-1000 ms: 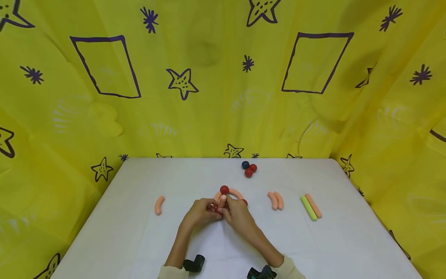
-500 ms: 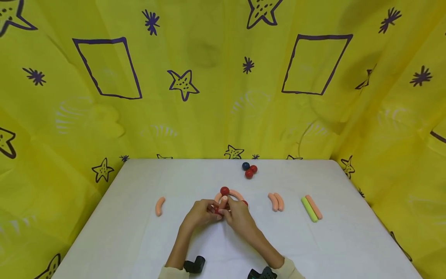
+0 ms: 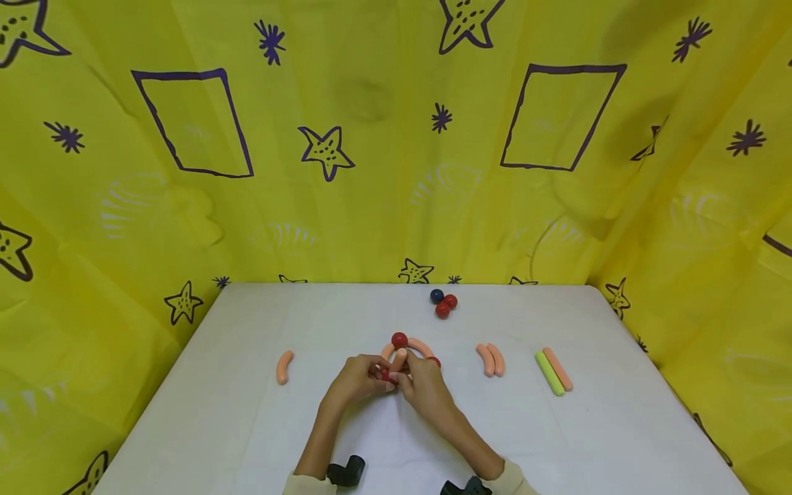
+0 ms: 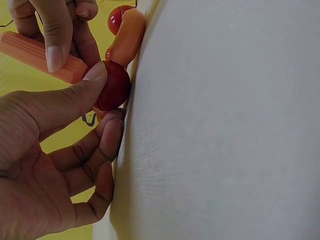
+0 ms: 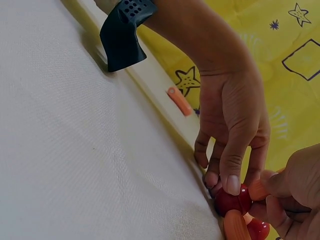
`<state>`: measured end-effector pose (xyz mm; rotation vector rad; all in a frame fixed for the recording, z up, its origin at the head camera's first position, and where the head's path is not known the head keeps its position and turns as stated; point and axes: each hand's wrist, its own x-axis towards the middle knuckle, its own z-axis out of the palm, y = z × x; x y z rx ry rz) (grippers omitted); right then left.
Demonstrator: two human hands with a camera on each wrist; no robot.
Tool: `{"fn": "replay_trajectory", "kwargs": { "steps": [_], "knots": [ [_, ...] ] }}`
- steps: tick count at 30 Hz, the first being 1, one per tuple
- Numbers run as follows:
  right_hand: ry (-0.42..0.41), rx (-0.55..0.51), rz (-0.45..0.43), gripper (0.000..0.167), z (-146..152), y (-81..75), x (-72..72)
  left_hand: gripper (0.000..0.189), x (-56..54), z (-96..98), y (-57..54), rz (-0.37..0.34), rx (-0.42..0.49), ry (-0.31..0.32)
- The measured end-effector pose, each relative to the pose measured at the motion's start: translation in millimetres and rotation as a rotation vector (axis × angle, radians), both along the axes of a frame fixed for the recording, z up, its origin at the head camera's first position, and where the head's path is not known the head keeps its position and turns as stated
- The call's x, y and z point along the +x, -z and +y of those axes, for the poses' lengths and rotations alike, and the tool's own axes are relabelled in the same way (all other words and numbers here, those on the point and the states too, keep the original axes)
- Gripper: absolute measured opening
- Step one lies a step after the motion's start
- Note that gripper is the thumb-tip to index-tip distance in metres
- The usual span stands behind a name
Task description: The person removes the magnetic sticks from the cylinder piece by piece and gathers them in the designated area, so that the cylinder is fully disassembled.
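In the left wrist view, the thumb and fingers of my left hand [image 3: 355, 378] pinch a red ball [image 4: 115, 89] low at the white table. My right hand [image 3: 428, 390] pinches a peach-coloured ribbed stick [image 4: 25, 50] that stands up at a slant, its lower end right at that ball. A second peach piece [image 4: 129, 37] runs from the ball along the table. Beyond the hands, curved peach sticks [image 3: 421, 346] and red balls [image 3: 399, 339] form an arc, its near part hidden by the fingers.
One curved peach stick [image 3: 284, 367] lies to the left. Two more curved sticks [image 3: 490, 359] lie right of the hands, then a straight green stick [image 3: 549, 373] beside a peach one [image 3: 559, 369]. A dark blue ball [image 3: 436, 296] and two red balls [image 3: 442, 311] sit at the back.
The top of the held peach stick has leaned slightly to the right. Both hands keep nearly the same place and hold, and the whole head view has shifted slightly.
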<state>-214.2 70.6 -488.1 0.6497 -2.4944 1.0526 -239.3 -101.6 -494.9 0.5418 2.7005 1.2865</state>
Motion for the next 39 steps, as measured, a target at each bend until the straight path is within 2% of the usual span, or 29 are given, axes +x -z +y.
{"fn": "replay_trajectory", "kwargs": {
  "steps": [9,19,27,33,39],
  "knots": [
    [-0.005,-0.01,0.013,0.015,0.2,0.2,0.1,0.021,0.5,-0.2,-0.6,0.016,0.003,0.002],
    [-0.012,-0.042,-0.002,0.015,1.8,1.8,0.4,0.022,0.7,-0.7,0.6,0.0,0.0,-0.002],
    [-0.018,-0.146,-0.085,0.013,5.6,-0.6,-0.5,0.025,0.2,-1.8,-2.0,-0.011,0.004,0.008],
    [-0.009,-0.128,-0.094,0.01,6.5,-2.1,-4.0,0.025,-0.5,-2.3,-3.6,-0.012,-0.001,0.012],
    [-0.007,-0.152,-0.146,0.01,7.4,-2.4,-3.3,0.025,0.4,-1.1,-2.6,-0.033,-0.005,0.009]
  ]
}}
